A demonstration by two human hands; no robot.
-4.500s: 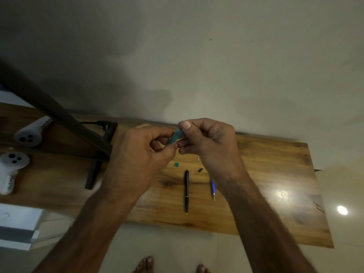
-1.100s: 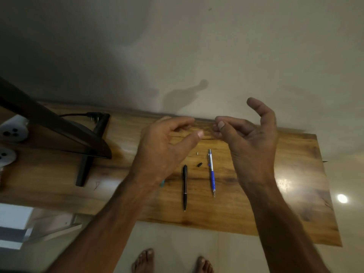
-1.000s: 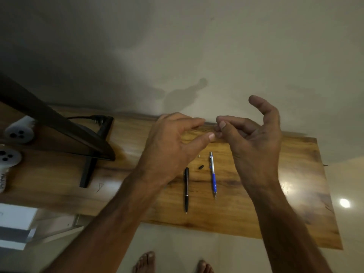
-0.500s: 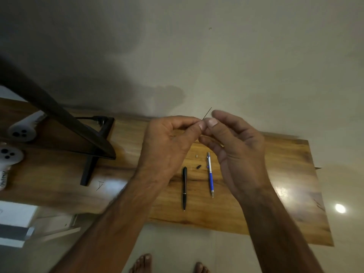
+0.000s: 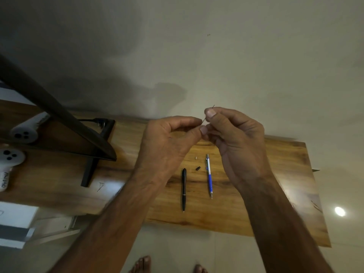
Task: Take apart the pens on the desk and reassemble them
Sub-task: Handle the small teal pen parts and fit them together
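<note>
Both hands are raised above the desk (image 5: 275, 174) and now meet at the fingertips. A moment ago they were apart, with the fingers of the right hand spread open; now the right hand (image 5: 234, 138) has closed around a very thin dark rod (image 5: 208, 114), which stands out a little above its thumb and slants down toward the left hand (image 5: 169, 142). The left hand pinches something at the lower end of this rod, thumb against forefinger, but its fingers cover that part and I cannot tell what it is. I think the rod is the inner refill or a lead of one pen, and the person is guiding it into another piece, so the work seems to be at reassembling.

Below the hands, on the desk, lie a black pen (image 5: 184, 189) and a blue and silver pen (image 5: 209, 175), side by side and not touching. Between them, nearer the hands, are a small black piece (image 5: 198, 168) and a tiny pale piece (image 5: 196, 158); both are too small to name. A teal part seen in the hands earlier is not visible now; maybe the left arm covers it.
</note>
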